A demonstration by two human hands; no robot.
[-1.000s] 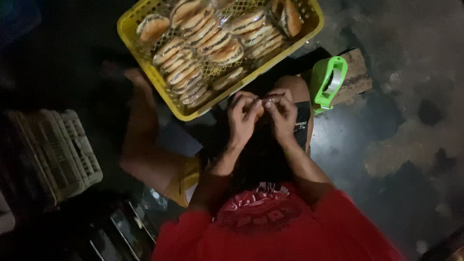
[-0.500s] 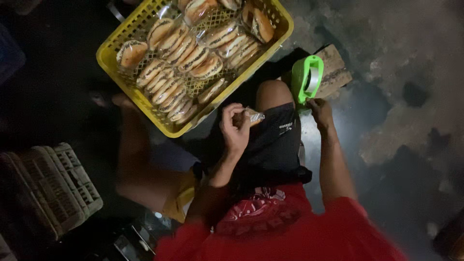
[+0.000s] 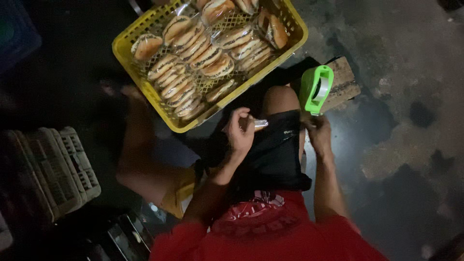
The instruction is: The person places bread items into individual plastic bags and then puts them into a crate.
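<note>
Left hand: the left hand (image 3: 240, 133) is closed around a small clear-plastic wrapped bun packet (image 3: 257, 124), held over the lap, just below the near corner of the yellow plastic lattice crate (image 3: 145, 87).
Right hand: the right hand (image 3: 319, 133) has left the packet; one second ago both hands were together on it. Now it is at the bright green plastic tape dispenser (image 3: 315, 89), fingers bent at its lower edge; I cannot tell whether it grips anything.
Meaning: the packet mouth seems gathered, and tape is probably wanted for closing it.
Dispenser: it stands on a rough wooden block (image 3: 345, 82), just right of the crate.
Crate: it is full of wrapped sandwich buns (image 3: 193, 48) in rows.
Farther: a pale plastic crate (image 3: 58, 169) is well to the left of the yellow one.
</note>
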